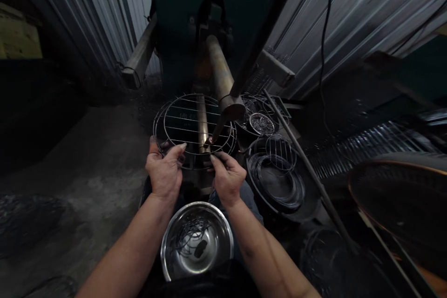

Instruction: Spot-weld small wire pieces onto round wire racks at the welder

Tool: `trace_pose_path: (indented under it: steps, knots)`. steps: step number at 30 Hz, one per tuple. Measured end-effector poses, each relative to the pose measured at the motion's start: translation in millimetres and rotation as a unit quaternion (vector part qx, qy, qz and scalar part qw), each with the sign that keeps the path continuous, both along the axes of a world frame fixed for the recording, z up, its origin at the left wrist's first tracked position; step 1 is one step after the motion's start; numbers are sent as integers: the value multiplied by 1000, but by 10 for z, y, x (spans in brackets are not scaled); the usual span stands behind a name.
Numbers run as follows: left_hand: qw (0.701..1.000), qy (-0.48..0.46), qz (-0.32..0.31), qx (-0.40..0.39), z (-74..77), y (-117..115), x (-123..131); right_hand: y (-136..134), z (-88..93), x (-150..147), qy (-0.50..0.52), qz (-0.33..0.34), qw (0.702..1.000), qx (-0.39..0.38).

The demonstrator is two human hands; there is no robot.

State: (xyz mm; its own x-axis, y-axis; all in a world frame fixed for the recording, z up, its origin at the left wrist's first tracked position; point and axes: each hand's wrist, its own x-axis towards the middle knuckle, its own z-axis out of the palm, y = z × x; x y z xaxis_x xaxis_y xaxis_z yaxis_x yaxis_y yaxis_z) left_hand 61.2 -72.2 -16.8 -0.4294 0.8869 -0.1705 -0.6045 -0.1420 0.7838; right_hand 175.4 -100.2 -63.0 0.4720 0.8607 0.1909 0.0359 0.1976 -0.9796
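Observation:
A round wire rack (pixel 181 123) of two rings and thin cross wires lies tilted over a machine's lower arm. My left hand (pixel 164 171) grips its near left rim. My right hand (pixel 226 175) pinches the near rim beside it, just under the machine's upper electrode tip (pixel 223 123). Both hands hold the same rack. A shiny steel bowl (pixel 196 240) with several bent wire pieces in it sits below my wrists, close to my body.
A thick brass-coloured arm (pixel 218 67) of the machine runs away from me. Stacked wire rings and racks (pixel 275 177) lie in a dark tray at right. A long rod (pixel 300 153) leans diagonally there. Corrugated metal walls stand on both sides; concrete floor (pixel 87 163) at left.

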Motion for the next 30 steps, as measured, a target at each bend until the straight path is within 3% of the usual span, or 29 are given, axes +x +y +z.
trace_pose_path:
  steps: [25, 30]
  knots:
    - [999, 1, -2, -54, 4, 242, -13, 195, 295, 26, 32, 37, 998, -35]
    - [999, 7, 15, -48, -17, 267, -15, 97, 162, 151, -48, 71, 993, -77]
